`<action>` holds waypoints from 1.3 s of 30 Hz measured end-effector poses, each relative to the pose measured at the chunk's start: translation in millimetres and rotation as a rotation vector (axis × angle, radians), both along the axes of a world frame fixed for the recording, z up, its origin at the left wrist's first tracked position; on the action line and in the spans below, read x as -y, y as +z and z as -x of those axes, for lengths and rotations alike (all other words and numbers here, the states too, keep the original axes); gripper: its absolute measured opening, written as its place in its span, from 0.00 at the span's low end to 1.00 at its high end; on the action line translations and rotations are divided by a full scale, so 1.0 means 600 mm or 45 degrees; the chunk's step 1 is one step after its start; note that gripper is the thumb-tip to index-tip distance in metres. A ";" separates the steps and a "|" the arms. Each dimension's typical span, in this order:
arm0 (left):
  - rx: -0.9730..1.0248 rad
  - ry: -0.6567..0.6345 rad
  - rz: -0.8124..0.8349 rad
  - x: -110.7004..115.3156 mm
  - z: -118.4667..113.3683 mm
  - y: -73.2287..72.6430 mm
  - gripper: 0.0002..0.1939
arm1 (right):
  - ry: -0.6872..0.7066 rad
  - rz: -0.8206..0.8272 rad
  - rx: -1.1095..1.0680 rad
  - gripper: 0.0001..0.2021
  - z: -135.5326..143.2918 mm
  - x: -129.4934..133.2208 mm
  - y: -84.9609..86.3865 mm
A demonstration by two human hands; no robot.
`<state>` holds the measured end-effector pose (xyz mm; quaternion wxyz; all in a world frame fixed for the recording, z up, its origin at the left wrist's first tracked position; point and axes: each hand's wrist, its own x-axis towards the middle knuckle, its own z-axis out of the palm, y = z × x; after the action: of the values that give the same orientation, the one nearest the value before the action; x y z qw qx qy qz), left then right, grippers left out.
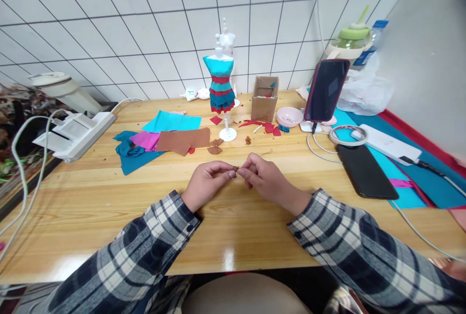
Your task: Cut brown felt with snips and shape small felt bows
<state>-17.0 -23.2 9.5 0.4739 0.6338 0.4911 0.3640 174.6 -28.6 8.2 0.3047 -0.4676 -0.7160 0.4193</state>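
My left hand and my right hand meet over the table, fingertips almost touching. Both pinch a tiny brown scrap, mostly covered by the fingers; whether it is paper or cloth I cannot tell. A thin strand lies just beyond the right hand. Past the hands stands a small white dress form wearing a turquoise and red layered dress. Near its base are a gathered brown bow-like piece and a smaller brown piece.
Brown, turquoise and magenta sheets lie at left. A cardboard box, pink bowl and red scraps sit behind. An upright phone, black phone and cables occupy the right; a power strip is far left.
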 end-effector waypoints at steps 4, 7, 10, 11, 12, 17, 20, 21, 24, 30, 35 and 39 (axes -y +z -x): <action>-0.007 -0.015 -0.019 0.000 0.001 -0.001 0.10 | -0.005 -0.017 0.013 0.12 -0.001 -0.001 0.002; -0.019 -0.020 -0.037 0.000 0.002 -0.001 0.10 | -0.017 -0.034 0.022 0.12 -0.002 -0.002 0.001; -0.019 -0.027 -0.042 0.000 0.001 -0.001 0.11 | -0.020 0.005 -0.016 0.13 -0.002 -0.003 -0.001; -0.018 -0.029 -0.039 0.000 0.001 0.000 0.11 | -0.021 0.025 -0.035 0.13 -0.002 -0.003 -0.001; -0.014 -0.027 -0.037 0.000 0.001 0.000 0.11 | -0.022 0.046 -0.053 0.13 -0.001 -0.003 -0.001; 0.074 0.051 -0.001 0.000 0.001 0.000 0.13 | -0.008 0.144 -0.128 0.13 -0.001 -0.004 0.001; 0.113 0.088 0.030 0.000 0.001 -0.002 0.14 | 0.004 0.161 -0.112 0.13 0.000 -0.003 0.003; 0.114 0.093 0.033 0.000 0.000 -0.002 0.14 | 0.008 0.161 -0.106 0.13 0.000 -0.003 0.003; 0.102 0.083 0.027 0.000 0.000 -0.003 0.14 | 0.014 0.164 -0.112 0.13 0.001 -0.002 0.003; 0.051 0.031 0.004 -0.001 0.000 -0.001 0.13 | -0.014 0.161 -0.107 0.13 0.002 -0.003 0.002; 0.036 0.027 -0.009 -0.001 0.000 0.001 0.13 | -0.023 0.167 -0.136 0.13 0.003 -0.002 0.001; 0.025 0.025 -0.013 -0.001 0.000 0.002 0.13 | -0.011 0.196 -0.170 0.14 0.004 -0.001 -0.002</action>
<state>-16.7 -22.7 10.5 0.4719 0.6277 0.4909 0.3772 172.5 -27.8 6.8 0.3166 -0.4637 -0.6578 0.5020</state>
